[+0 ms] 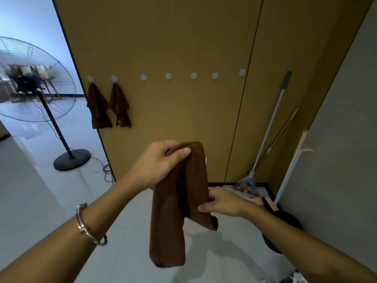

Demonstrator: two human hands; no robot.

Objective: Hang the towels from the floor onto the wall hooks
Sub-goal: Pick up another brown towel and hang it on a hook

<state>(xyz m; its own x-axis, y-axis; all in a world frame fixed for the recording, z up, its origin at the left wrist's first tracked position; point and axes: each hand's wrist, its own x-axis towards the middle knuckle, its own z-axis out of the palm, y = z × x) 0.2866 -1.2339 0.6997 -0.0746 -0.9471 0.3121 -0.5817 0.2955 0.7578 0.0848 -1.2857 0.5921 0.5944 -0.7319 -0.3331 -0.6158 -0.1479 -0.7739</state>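
A brown towel (177, 201) hangs folded in front of me, above the floor. My left hand (159, 162) grips its top fold between thumb and fingers. My right hand (222, 201) pinches the towel's right edge lower down. On the yellow wall, a row of pale blue hooks runs across; two brown towels (99, 107) (120, 107) hang from the two leftmost ones. The third hook (143, 77) and the hooks to its right (193, 75) are bare.
A standing fan (34, 82) on a round base (71, 159) is at the left, with a cable on the floor. Mops (265, 139) and a pale pole (289, 170) lean in the right corner. A dark round object (285, 223) lies near my right arm.
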